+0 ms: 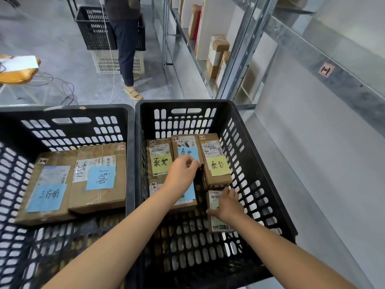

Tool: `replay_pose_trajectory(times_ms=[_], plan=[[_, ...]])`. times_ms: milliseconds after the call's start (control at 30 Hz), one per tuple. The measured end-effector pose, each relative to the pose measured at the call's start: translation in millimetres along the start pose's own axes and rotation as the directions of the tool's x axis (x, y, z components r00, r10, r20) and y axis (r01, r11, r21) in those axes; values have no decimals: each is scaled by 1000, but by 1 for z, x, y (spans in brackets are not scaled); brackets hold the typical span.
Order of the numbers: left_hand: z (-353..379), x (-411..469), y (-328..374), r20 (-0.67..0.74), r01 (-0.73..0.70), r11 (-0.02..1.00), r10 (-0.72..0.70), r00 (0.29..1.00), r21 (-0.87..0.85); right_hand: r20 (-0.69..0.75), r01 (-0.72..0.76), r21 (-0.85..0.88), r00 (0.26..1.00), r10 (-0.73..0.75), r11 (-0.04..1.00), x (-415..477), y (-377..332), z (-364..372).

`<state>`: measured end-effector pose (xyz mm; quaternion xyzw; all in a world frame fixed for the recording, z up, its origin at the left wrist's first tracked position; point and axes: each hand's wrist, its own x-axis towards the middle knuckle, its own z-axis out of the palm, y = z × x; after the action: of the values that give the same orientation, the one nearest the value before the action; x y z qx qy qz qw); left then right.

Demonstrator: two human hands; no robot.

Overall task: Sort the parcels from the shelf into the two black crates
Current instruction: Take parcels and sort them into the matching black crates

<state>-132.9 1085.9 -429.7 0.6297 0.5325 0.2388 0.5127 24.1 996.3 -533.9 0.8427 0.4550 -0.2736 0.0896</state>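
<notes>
Your two black crates sit side by side, touching. The left crate [62, 108] holds two brown parcels lying flat at its far end: the left-side parcel [41, 213] carries a blue note [46, 198] handwritten 济南, and the neighbouring parcel [100, 203], partly overlapping it, carries a second blue note [101, 177] with the same 济南, beside a white shipping label with handwritten digits you cannot read surely. The right crate [183, 102] holds five parcels. Across its far wall, in a row: the 1-4 parcel [159, 146], with a yellow note [161, 163] reading 泰安; the 2-4 parcel [185, 142], with a blue note reading 泰安; the 2-3 parcel [216, 180], with a yellow note [218, 165] reading 泰安. Nearer you lies a fourth parcel [156, 187], mostly hidden under your left forearm, its blue note unreadable. Your left hand [183, 170] has its fingers curled over the near end of the 2-4 parcel, gripping it there. Your right hand [227, 205] lies over the small parcel [218, 223] at the crate's right wall, just nearer than the 2-3 parcel, thumb and fingers clasping its sides; its label is printed 8元 at the near end. The hands are apart, both inside the right crate. To the right, the metal shelf [312, 57] has a small pink tag and holds cardboard boxes [216, 53] standing farther along.
</notes>
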Motion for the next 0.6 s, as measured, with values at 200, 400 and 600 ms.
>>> replay_pose_trajectory(times_ms=[200,400,600], plan=[[0,0,0,-5,-14,1000,14,1000,-9,-15,36,-76,999,-37,996,0,0,1],[5,2,-2,30,-55,998,54,998,36,-114,35,52,993,-29,998,4,1,3],[12,-1,-12,180,-211,922,159,971,326,-168,157,5,974,-154,988,0,7,-15]])
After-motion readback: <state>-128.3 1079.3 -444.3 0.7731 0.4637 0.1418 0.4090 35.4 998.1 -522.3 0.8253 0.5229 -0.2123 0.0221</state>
